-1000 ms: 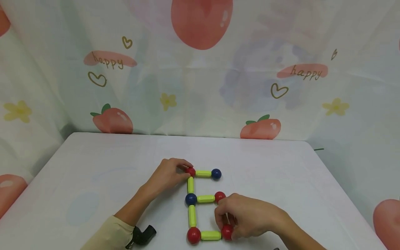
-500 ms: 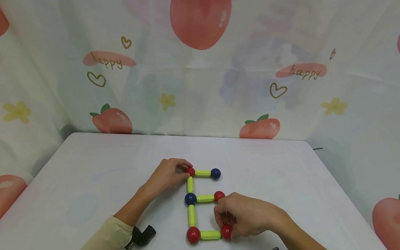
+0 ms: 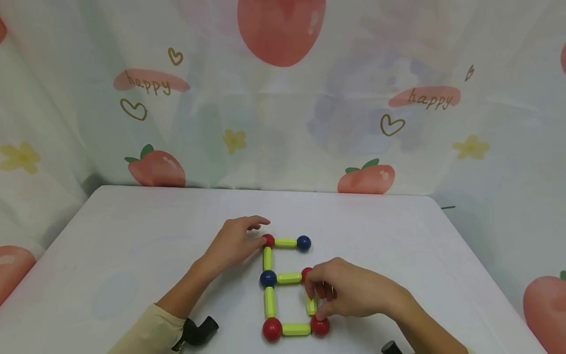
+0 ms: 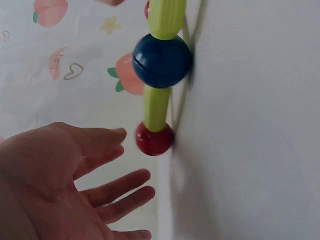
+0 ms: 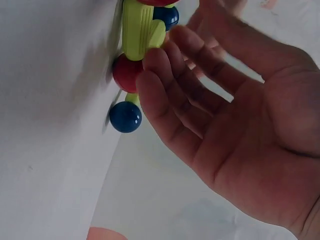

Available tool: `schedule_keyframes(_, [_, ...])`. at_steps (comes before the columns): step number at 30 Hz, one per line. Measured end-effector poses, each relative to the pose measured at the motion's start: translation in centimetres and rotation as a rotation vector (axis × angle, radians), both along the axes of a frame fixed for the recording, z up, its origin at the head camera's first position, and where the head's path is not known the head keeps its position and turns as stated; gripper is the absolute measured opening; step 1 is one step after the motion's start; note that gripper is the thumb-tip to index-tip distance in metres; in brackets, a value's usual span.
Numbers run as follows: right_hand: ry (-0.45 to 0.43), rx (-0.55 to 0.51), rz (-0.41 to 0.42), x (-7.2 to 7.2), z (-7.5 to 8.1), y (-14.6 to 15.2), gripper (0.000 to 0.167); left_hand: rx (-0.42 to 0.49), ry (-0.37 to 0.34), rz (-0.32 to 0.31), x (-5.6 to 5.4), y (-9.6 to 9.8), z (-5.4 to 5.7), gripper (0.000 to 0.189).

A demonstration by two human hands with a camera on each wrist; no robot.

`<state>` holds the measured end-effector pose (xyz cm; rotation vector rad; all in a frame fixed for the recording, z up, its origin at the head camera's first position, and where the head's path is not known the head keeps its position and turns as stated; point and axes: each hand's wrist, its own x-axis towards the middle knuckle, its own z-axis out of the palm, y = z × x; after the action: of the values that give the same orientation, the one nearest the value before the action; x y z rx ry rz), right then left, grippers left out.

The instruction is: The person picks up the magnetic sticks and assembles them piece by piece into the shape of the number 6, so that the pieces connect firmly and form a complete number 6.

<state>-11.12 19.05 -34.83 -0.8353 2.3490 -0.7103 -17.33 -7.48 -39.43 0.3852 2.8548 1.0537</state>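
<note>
Lime-green magnetic rods and red and blue balls lie joined on the table in a figure like a 6. My left hand (image 3: pixel 233 242) has its fingers spread beside the far-left red ball (image 3: pixel 268 240); in the left wrist view a gap shows between thumb and ball (image 4: pixel 154 139). My right hand (image 3: pixel 360 287) hovers loosely bent over the right-hand rod (image 3: pixel 311 306), between the middle red ball (image 3: pixel 306 273) and the near-right red ball (image 3: pixel 320 327). Its fingers (image 5: pixel 155 90) overlap the figure in the right wrist view, with the thumb apart. A blue ball (image 3: pixel 303 243) ends the top rod.
The white table (image 3: pixel 155 246) stretches out on both sides of the figure. A patterned cloth (image 3: pixel 274 113) hangs behind its far edge. A black wrist device (image 3: pixel 199 332) sits at the left sleeve, and part of another (image 3: pixel 391 347) shows near the right forearm.
My left fingers have lifted and spread away from the far-left red ball. The right hand has shifted slightly up off the near-right red ball, baring the rod beneath it.
</note>
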Motion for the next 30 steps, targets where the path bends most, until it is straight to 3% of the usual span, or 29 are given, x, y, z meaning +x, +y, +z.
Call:
schedule_keyframes(3, [0.068, -0.02, -0.046, -0.4, 0.0, 0.4, 0.024, -0.03, 0.032, 0.007, 0.6, 0.3, 1.2, 0.035])
schedule_keyframes(7, [0.164, -0.023, -0.116, -0.9, -0.2, 0.7, 0.022, -0.039, 0.017, -0.016, 1.9, 0.6, 2.7, 0.03])
schedule_keyframes(13, [0.209, -0.054, -0.185, -1.5, -0.6, 1.0, 0.023, -0.004, -0.116, -0.119, 4.6, 0.7, 3.7, 0.024])
schedule_keyframes(18, [0.188, -0.055, -0.196, -1.9, -0.9, 0.9, 0.028, 0.021, -0.285, -0.226, 6.6, 0.2, 3.2, 0.025])
schedule_keyframes(24, [0.137, -0.065, -0.178, -2.2, -1.6, 0.6, 0.027, 0.051, -0.48, -0.299, 8.3, -0.1, 2.2, 0.025])
schedule_keyframes(30, [0.122, -0.08, -0.165, -2.3, -2.2, 0.6, 0.023, 0.069, -0.529, -0.342, 9.1, 0.2, 1.4, 0.023])
